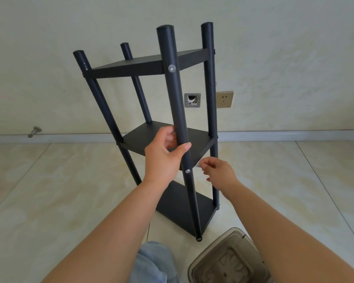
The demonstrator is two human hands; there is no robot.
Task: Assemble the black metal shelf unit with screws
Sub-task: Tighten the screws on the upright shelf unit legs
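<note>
Left hand (164,158) clamped around front post (177,111) of black shelf unit (168,139); right hand (217,172) pinching something small, perhaps a key, beside middle-shelf screw (187,171). Best kept steady while tightening.

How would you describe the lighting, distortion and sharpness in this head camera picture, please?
Head view: soft, even daylight with faint shadows; wide-angle bending curves the baseboard and splays the shelf unit posts; small glints on the screw heads; the right hand fingertips look slightly blurred; the left hand is sharp.
</note>
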